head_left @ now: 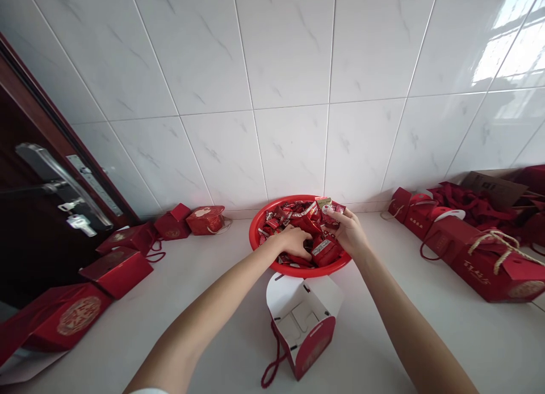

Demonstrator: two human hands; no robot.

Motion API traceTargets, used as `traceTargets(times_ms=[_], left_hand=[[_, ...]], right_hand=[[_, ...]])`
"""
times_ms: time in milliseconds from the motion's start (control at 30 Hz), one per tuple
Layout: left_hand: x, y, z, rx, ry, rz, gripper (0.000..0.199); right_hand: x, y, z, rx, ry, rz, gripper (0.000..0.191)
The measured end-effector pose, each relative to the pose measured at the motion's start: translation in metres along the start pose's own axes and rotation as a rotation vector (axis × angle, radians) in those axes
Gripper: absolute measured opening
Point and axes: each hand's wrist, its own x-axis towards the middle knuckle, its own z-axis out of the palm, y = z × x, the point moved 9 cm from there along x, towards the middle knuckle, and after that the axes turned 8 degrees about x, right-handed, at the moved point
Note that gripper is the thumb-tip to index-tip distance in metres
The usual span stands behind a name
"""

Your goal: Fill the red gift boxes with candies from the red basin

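A red plastic basket stands against the wall, full of red-wrapped candies and packets. My left hand is down in the pile, its fingers bent among the wrappers; what they close on is hidden. At the basket's right side my right hand is closed on a few small candy packets, pinched between thumb and fingers; one is green and gold, others red. Just in front of the basket sits an open gift box, red outside and white inside, with no contents visible and a dark red cord handle hanging left.
Several red gift boxes line the left side, by a dark door with keys in its lock. More red boxes with rope handles stand at the right, beside a heap of dark red material. White tiled wall rises behind.
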Motion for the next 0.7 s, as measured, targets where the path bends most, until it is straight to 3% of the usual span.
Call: traceTargets(times_ms=[300,700], left_hand=[[0.014,0.011,0.008,0.065,-0.125,-0.049,0.022],[0.009,0.025,0.012,0.093,-0.243,-0.033,0.014]], right_hand=[[-0.001,-0.001,-0.001,-0.004,0.015,0.006,0.031],[-0.001,-0.002,-0.001,0.012,0.019,0.004,0.032]])
